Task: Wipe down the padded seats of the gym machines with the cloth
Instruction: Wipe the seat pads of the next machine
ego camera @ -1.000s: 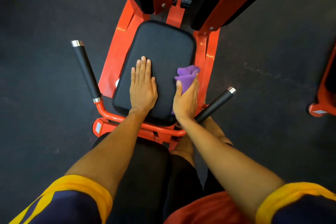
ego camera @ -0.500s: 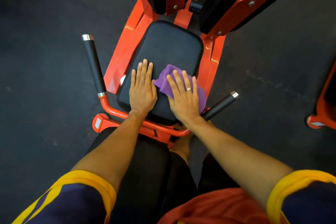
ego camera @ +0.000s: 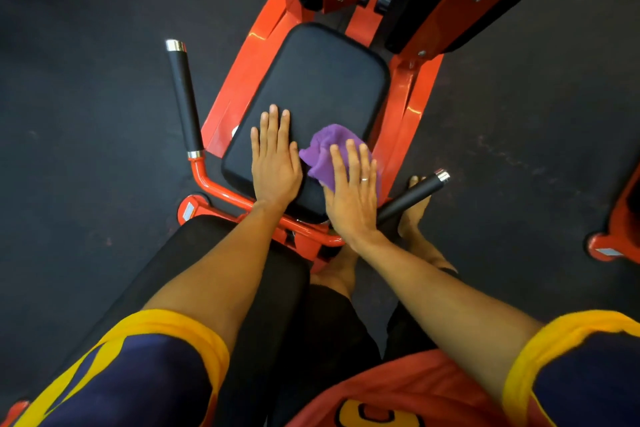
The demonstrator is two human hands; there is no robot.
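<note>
Seat (ego camera: 322, 87): black pad, mounted on orange frame (ego camera: 239, 80).
Cloth (ego camera: 325, 152): purple, bunched, lay on the seat's near right corner.
Right hand (ego camera: 353, 198): lay flat on the cloth, fingers straight and slightly apart.
Left hand (ego camera: 275, 163): rested flat on the seat, just beside the cloth, fingers straight and together.
Handles (ego camera: 183, 97): one at each side of the seat.

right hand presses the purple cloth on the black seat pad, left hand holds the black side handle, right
No: the head view shows the left hand flat on the black padded seat, not holding the black side handle. The right hand presses the purple cloth.
</note>
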